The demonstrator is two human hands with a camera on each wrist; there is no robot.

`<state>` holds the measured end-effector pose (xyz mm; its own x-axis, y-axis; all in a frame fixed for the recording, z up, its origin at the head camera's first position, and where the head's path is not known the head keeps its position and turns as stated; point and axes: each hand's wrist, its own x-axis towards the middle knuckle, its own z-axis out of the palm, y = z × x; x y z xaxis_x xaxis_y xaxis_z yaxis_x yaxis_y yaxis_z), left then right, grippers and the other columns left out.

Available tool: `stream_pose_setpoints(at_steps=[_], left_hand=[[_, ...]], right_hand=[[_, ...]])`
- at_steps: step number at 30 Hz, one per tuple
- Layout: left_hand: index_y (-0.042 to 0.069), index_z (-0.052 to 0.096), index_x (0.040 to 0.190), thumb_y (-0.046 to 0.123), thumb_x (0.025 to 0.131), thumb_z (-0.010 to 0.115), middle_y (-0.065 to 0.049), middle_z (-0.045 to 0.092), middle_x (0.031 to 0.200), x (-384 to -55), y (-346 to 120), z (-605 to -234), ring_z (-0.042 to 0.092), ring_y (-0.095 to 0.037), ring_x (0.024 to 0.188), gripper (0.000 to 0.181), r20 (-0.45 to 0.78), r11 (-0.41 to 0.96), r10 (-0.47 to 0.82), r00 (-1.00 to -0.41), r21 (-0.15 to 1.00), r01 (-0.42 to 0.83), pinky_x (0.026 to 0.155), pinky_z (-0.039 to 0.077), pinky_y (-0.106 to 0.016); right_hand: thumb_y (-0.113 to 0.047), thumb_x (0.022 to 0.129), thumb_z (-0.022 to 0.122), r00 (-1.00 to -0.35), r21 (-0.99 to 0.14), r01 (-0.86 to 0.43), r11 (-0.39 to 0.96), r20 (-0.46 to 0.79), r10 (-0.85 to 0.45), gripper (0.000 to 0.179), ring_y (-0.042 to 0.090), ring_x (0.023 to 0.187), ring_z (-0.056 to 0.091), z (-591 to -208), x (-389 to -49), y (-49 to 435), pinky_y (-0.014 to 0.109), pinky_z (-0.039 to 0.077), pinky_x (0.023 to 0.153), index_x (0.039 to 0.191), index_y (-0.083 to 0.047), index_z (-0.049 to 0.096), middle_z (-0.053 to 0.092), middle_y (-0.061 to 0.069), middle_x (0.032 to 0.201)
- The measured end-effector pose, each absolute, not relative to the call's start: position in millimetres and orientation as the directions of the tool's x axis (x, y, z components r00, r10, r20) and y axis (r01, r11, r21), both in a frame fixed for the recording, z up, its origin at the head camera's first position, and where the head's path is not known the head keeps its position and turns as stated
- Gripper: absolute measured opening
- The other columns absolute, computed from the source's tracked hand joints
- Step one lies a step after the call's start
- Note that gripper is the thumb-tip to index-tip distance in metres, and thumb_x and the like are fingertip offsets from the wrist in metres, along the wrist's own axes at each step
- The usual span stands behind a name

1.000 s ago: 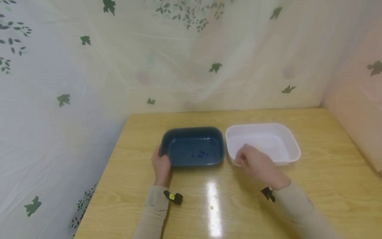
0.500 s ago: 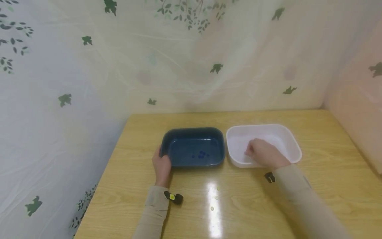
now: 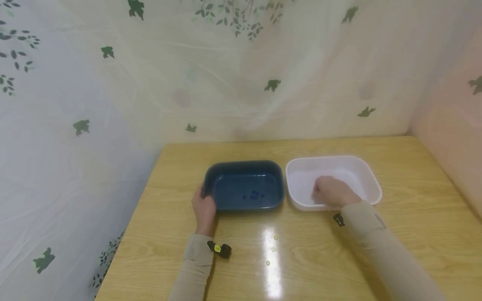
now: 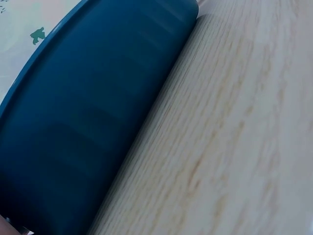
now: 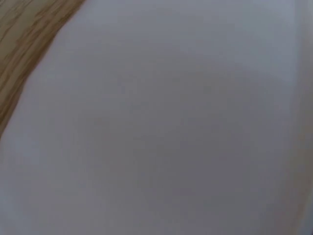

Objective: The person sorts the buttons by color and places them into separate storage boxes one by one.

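Note:
My left hand (image 3: 204, 210) grips the left end of a dark blue rectangular tub (image 3: 244, 166), thumb near its front corner and fingers behind. Several small blue round pieces (image 3: 254, 195) lie on that tub's floor, toward its front right. Beside it on the right stands a white tub (image 3: 324, 159) of similar shape. My right hand (image 3: 333, 192) is lowered into the white tub near its front wall, fingers curled downward. Its fingertips are hidden, and I cannot tell whether they hold anything. The right wrist view is filled by the white tub's wall (image 5: 161, 127).
Three small pale yellowish discs (image 3: 273, 249) lie in a loose line on the wooden table (image 3: 158, 259), in front of the tubs near a bright glare streak. A curtain (image 3: 233, 104) with a leaf pattern hangs behind the table. Wrist cameras (image 3: 224, 250) sit below both hands.
My right hand has moved from above the white tub's front left corner rightward and down into the tub. The left hand still grips the blue tub, and the discs lie where they were.

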<state>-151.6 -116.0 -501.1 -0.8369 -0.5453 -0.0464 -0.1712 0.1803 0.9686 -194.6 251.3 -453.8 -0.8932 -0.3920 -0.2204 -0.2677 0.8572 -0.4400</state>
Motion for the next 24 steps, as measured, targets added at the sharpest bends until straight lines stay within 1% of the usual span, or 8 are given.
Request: stream_pose_setpoints(at_steps=[8, 14, 24], left_hand=[[-0.001, 0.054, 0.135, -0.013, 0.079, 0.04, -0.018, 0.052, 0.139, -152.0, -115.9, -502.0, 0.042, -0.031, 0.134, 0.059, -0.044, 0.172, -0.549, -0.835, 0.971, -0.164, 0.113, 0.033, -0.044], [-0.001, 0.054, 0.135, -0.013, 0.08, 0.041, -0.019, 0.052, 0.138, -152.0, -116.5, -503.2, 0.043, -0.032, 0.133, 0.057, -0.037, 0.184, -0.551, -0.834, 0.969, -0.164, 0.112, 0.033, -0.045], [-0.001, 0.053, 0.135, -0.011, 0.08, 0.04, -0.019, 0.052, 0.139, -152.2, -118.0, -503.5, 0.041, -0.031, 0.134, 0.058, -0.036, 0.176, -0.546, -0.837, 0.972, -0.156, 0.112, 0.033, -0.044]], right_hand=[[-0.014, 0.083, 0.066, -0.89, -0.421, -0.252, 0.871, -0.252, -0.379, 0.012, 0.024, 0.076, 0.062, -460.4, -201.0, 252.6, 0.051, 0.053, 0.079, 0.086, -0.003, 0.068, 0.068, 0.007, 0.082], [-0.013, 0.082, 0.066, -0.899, -0.412, -0.236, 0.88, -0.252, -0.359, 0.012, 0.025, 0.077, 0.062, -463.7, -204.0, 253.0, 0.051, 0.053, 0.078, 0.087, -0.002, 0.068, 0.068, 0.008, 0.083], [-0.012, 0.082, 0.065, -0.902, -0.394, -0.225, 0.891, -0.261, -0.343, 0.011, 0.024, 0.072, 0.06, -465.0, -207.8, 253.2, 0.049, 0.053, 0.074, 0.085, -0.002, 0.068, 0.067, 0.008, 0.081]])
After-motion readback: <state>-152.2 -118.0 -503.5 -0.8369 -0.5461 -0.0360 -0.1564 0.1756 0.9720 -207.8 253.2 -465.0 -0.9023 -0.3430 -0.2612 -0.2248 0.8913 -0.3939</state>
